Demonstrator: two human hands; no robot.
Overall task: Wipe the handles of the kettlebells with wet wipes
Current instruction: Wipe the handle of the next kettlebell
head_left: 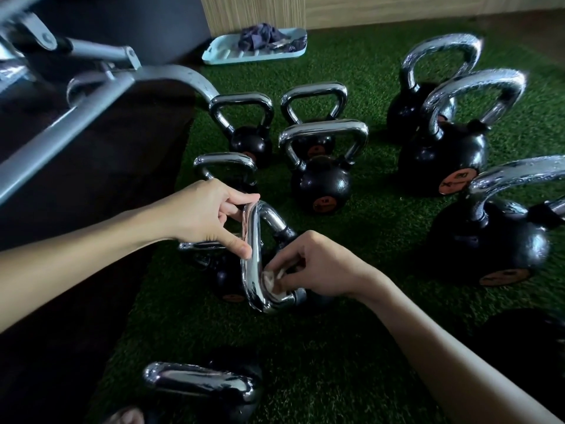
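Several black kettlebells with chrome handles stand on green turf. At the centre, one kettlebell's chrome handle (254,258) faces me. My left hand (211,215) pinches the upper part of that handle between thumb and fingers. My right hand (315,266) presses a crumpled white wet wipe (271,281) against the inside of the handle's lower bend. The ball of this kettlebell is mostly hidden under my hands.
Other kettlebells stand around: a medium one (321,179) behind, large ones (443,154) (489,240) at right, one handle (198,382) near me. A grey gym machine frame (91,99) rises at left. A light blue tray (229,52) with a dark cloth lies at the back.
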